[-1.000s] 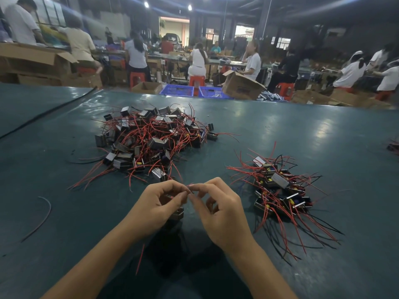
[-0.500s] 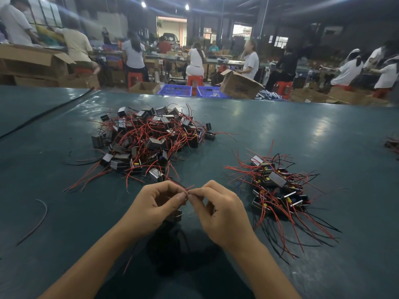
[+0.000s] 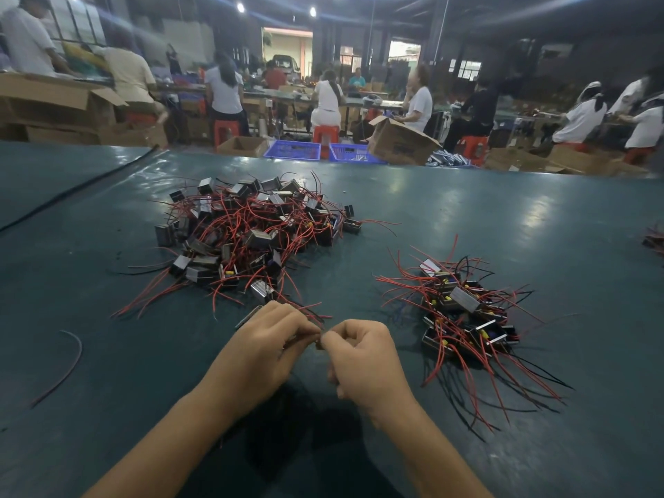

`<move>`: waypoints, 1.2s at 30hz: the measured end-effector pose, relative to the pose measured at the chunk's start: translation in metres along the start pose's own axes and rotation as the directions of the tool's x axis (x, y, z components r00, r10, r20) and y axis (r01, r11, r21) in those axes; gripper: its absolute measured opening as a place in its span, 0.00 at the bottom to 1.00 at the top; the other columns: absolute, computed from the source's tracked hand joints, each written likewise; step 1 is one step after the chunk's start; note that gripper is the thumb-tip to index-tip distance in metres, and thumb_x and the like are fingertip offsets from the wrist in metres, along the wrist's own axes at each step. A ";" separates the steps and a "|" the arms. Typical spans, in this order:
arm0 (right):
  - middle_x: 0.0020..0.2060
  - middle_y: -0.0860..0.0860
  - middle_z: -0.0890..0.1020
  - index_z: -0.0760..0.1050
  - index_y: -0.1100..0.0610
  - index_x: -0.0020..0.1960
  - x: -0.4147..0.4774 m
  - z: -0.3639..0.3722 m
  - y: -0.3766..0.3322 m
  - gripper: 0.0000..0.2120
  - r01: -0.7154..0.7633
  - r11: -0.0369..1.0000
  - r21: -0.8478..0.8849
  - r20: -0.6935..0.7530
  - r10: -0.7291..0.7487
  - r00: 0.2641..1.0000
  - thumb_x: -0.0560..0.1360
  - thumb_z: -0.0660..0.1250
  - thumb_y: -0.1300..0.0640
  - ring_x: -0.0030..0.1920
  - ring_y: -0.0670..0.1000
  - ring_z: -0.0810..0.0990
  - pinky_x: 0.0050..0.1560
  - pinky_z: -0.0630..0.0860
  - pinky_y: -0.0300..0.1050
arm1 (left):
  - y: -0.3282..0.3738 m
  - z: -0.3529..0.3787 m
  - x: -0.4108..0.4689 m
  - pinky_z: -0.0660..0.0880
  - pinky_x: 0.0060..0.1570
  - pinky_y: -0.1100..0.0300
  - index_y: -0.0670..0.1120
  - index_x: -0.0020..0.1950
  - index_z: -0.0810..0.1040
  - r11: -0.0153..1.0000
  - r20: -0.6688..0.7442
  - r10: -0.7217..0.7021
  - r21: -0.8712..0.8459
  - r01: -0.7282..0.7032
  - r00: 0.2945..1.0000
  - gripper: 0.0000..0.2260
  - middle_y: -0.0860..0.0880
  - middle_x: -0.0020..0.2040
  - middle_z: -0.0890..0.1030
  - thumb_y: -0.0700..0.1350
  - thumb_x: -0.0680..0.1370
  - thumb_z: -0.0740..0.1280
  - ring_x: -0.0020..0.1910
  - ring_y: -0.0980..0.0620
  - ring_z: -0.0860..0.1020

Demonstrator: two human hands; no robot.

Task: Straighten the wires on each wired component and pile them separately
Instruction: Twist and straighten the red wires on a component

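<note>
Both hands work close together above the green surface (image 3: 503,217), with the fingertips meeting between them.

1. Left hand (image 3: 266,350): the fingers are curled and grasp a wired component (image 3: 248,317). The hand hides most of the component. Only a grey edge shows beyond the knuckles.
2. Right hand (image 3: 363,361): the fingers are curled, and the thumb and forefinger pinch the wires (image 3: 309,314) of that component where the two hands meet. The pinched section is small and mostly hidden. Thin red and black strands extend past the fingertips, away from the person.

Position of the stock, relative to the hands:

- The large pile (image 3: 251,235) lies beyond the left hand, near it. It contains dark block-shaped components with tangled red wires. Its nearest wires reach almost to the left knuckles.
- The small pile (image 3: 463,318) lies to the right of the right hand, apart from it and apart from the large pile. Its red and black wires fan out toward the person.
- A loose wire (image 3: 68,361) lies curved on the surface, well to the left of the left hand.
- A black cable (image 3: 72,190) runs diagonally across the surface, far beyond the left hand and to its left.

Beyond the far edge of the surface there are cardboard boxes (image 3: 399,142), blue crates (image 3: 293,150) and red stools (image 3: 325,134), with people seated or standing at other benches.
</note>
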State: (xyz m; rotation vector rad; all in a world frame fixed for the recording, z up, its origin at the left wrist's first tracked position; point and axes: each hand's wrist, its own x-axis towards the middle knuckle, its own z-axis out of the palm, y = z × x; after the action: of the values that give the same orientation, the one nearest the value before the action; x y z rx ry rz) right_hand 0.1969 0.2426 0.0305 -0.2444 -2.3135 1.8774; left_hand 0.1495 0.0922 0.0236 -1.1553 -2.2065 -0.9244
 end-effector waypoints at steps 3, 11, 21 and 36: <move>0.19 0.50 0.75 0.75 0.59 0.35 0.000 -0.004 -0.004 0.10 -0.116 0.985 0.131 0.078 0.107 0.991 0.75 0.65 0.62 0.16 0.47 0.68 0.18 0.60 0.32 | -0.001 0.000 0.000 0.75 0.45 0.60 0.42 0.46 0.81 1.000 -0.008 0.001 0.005 -0.001 1.000 0.10 0.52 0.43 0.80 0.47 0.78 0.64 0.44 0.53 0.77; 0.37 0.41 0.81 0.83 0.51 0.51 0.006 -0.020 0.009 0.07 0.615 0.652 -0.444 0.173 -0.610 0.773 0.73 0.71 0.53 0.30 0.40 0.73 0.34 0.75 0.40 | -0.002 -0.008 0.003 0.77 0.37 0.62 0.50 0.45 0.81 0.915 0.014 -0.267 -0.311 0.258 0.963 0.03 0.58 0.39 0.82 0.45 0.75 0.68 0.38 0.58 0.80; 0.40 0.50 0.86 0.77 0.55 0.55 0.008 -0.011 0.005 0.09 0.138 0.975 0.175 0.036 -0.147 0.989 0.76 0.69 0.63 0.34 0.52 0.85 0.22 0.76 0.41 | -0.002 -0.004 0.004 0.78 0.40 0.61 0.44 0.46 0.81 0.723 0.175 -0.440 -0.514 0.462 0.881 0.03 0.47 0.42 0.84 0.40 0.76 0.68 0.39 0.54 0.81; 0.46 0.43 0.84 0.80 0.49 0.52 0.005 0.007 0.016 0.10 0.297 0.940 0.170 -0.014 -0.299 0.954 0.77 0.67 0.63 0.45 0.48 0.84 0.41 0.83 0.50 | -0.004 -0.005 0.003 0.82 0.46 0.52 0.47 0.47 0.82 0.726 0.113 -0.455 -0.527 0.442 0.883 0.08 0.46 0.44 0.84 0.49 0.72 0.69 0.42 0.49 0.84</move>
State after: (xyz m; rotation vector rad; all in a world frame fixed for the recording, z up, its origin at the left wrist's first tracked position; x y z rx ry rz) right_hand 0.1905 0.2402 0.0132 0.1322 -2.0418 1.9060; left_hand 0.1449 0.0890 0.0276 -0.8027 -2.3181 -1.8561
